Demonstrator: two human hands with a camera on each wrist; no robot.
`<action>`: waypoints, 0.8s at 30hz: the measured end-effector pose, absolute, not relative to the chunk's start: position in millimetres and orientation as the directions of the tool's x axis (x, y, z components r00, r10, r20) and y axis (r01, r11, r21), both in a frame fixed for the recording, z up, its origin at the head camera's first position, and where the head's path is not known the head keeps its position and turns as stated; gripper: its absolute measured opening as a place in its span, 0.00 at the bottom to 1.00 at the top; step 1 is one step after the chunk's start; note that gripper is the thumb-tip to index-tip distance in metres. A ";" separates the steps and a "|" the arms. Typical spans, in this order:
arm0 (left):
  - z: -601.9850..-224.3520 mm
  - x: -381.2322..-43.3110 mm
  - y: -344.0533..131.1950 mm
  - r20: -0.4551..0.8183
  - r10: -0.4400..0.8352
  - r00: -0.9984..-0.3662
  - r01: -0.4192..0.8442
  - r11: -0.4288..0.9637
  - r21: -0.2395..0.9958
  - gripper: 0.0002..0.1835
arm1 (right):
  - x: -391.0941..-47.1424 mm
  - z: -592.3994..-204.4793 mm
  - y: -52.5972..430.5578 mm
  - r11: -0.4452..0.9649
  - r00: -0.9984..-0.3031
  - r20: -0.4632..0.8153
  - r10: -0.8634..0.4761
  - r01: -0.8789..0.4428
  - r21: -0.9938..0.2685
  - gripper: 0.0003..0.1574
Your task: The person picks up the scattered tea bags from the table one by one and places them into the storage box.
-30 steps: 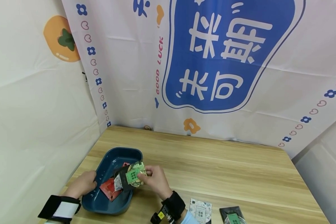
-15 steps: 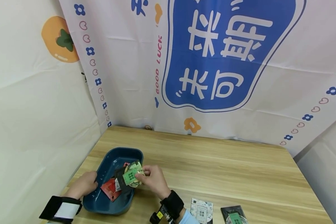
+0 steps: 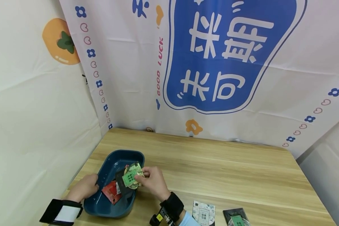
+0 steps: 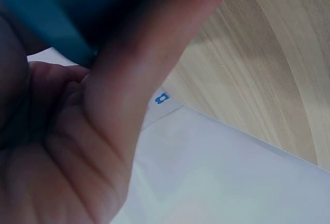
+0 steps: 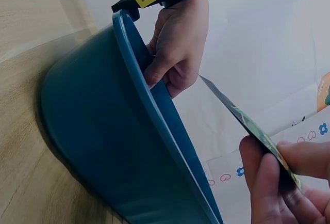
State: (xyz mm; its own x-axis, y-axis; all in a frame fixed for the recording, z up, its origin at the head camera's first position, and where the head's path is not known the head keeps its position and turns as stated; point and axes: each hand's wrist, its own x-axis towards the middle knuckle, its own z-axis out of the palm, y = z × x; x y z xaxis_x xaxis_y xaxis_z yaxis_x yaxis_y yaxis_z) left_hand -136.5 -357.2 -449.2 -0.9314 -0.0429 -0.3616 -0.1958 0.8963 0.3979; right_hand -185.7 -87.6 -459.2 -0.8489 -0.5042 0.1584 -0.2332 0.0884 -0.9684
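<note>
A dark blue plastic bin (image 3: 110,212) stands at the table's left. My left hand (image 3: 86,186) grips its left rim, thumb inside, as the right wrist view shows. My right hand (image 3: 155,182) pinches a flat black packet with a green label (image 3: 130,179) between thumb and fingers, over the bin's right side. Seen edge-on in the right wrist view, the packet (image 5: 242,121) tilts above the rim. Inside the bin, a red packet (image 3: 111,192) lies partly beneath the held one. A further red bit shows behind it; the rest is hidden.
On the wooden table (image 3: 214,169), a white patterned packet (image 3: 204,213) and a black packet with a green label (image 3: 236,216) lie near the front edge, right of my right forearm. A printed cloth (image 3: 130,103) hangs behind; a white sheet covers the left side.
My right hand has shifted slightly left with the packet, and the packet has changed its tilt over the bin. The left hand keeps its grip on the rim.
</note>
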 end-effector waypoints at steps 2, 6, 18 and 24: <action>-449.0 -136.7 -356.9 -0.358 -0.042 -0.933 -0.193 0.897 0.397 0.07 | -185.9 -459.2 -87.5 0.090 -0.849 0.157 -0.504 -0.232 -0.968 0.05; -448.9 -136.8 -356.6 -0.359 -0.045 -0.932 -0.194 0.900 0.391 0.07 | -186.3 -459.1 -87.5 0.093 -0.853 0.150 -0.501 -0.225 -0.970 0.05; -451.6 -137.7 -358.2 -0.360 -0.041 -0.932 -0.190 0.902 0.387 0.07 | -185.8 -453.2 -92.4 0.130 -0.832 0.159 -0.531 -0.266 -0.955 0.05; -451.6 -137.9 -358.2 -0.361 -0.045 -0.932 -0.192 0.903 0.383 0.08 | -186.0 -454.4 -93.9 0.152 -0.820 0.164 -0.549 -0.291 -0.945 0.08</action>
